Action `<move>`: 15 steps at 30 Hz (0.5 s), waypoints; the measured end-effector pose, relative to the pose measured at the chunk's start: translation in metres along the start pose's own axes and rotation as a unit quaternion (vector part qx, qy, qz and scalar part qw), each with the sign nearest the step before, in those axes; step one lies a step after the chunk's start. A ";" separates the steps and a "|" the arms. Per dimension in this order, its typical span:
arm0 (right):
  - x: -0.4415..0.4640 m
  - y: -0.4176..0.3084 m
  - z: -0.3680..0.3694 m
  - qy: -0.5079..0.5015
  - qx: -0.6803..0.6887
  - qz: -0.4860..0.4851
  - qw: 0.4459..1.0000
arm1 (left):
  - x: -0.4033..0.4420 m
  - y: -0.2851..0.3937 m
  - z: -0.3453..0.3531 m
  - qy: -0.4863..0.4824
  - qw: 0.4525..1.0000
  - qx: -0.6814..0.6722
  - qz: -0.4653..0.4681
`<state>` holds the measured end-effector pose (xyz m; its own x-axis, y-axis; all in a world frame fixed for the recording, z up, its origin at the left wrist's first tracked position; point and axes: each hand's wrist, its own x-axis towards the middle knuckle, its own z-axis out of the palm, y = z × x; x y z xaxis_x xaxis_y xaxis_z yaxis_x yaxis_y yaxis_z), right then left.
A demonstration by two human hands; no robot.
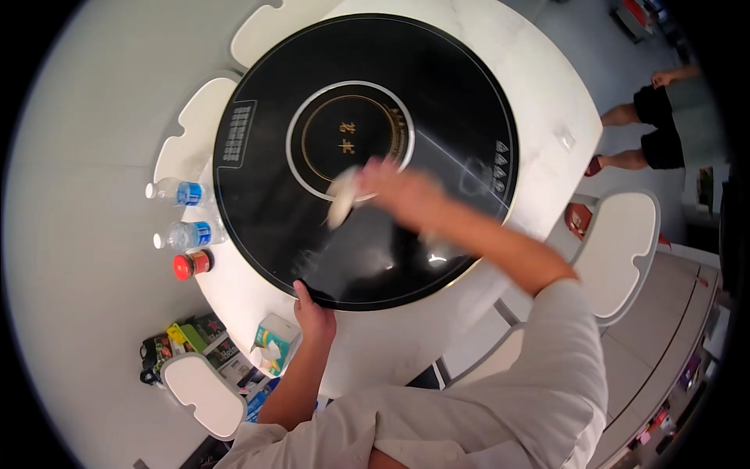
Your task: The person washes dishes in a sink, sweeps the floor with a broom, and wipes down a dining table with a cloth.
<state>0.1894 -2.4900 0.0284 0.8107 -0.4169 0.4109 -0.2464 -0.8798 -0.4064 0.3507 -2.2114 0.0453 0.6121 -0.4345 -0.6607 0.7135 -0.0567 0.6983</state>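
Observation:
A large round black glossy turntable (266,203) lies on the white marbled table (547,117). A silver ring and gold characters mark its middle. My left hand (316,319) grips its near edge, the thumb on top and the other fingers mostly hidden below the rim. Over the turntable, just at the near side of the ring, my right hand (398,191) is smeared by motion. Its fingers are closed on a whitish cloth (341,202), also blurred; whether it is fabric or paper is hard to tell. Faint whitish smudges show on the black surface.
Two water bottles (191,234) and a red-lidded jar (192,264) stand at the table's left edge. A tissue pack (276,344) sits near my left forearm. White chairs (621,254) surround the table. Another person (656,129) stands at the upper right.

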 end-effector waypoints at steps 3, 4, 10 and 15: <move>0.065 0.182 -0.062 0.107 -0.073 0.184 0.974 | 0.011 0.010 -0.011 0.012 1.000 0.019 0.019; 0.080 0.222 -0.076 0.171 -0.087 0.251 0.949 | 0.015 0.019 -0.008 0.011 0.999 0.026 0.017; 0.104 0.013 0.044 0.093 0.079 0.130 0.984 | 0.032 0.044 -0.007 0.054 0.997 0.052 0.009; 0.039 -0.029 0.057 -0.002 0.025 -0.058 0.998 | 0.050 0.053 -0.020 0.024 0.997 0.069 0.039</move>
<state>0.2584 -2.4685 0.0101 0.8341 -0.3113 0.4553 -0.1231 -0.9098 -0.3964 0.4256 -2.2179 0.0439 0.6823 -0.3983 -0.6130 0.6117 -0.1483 0.7771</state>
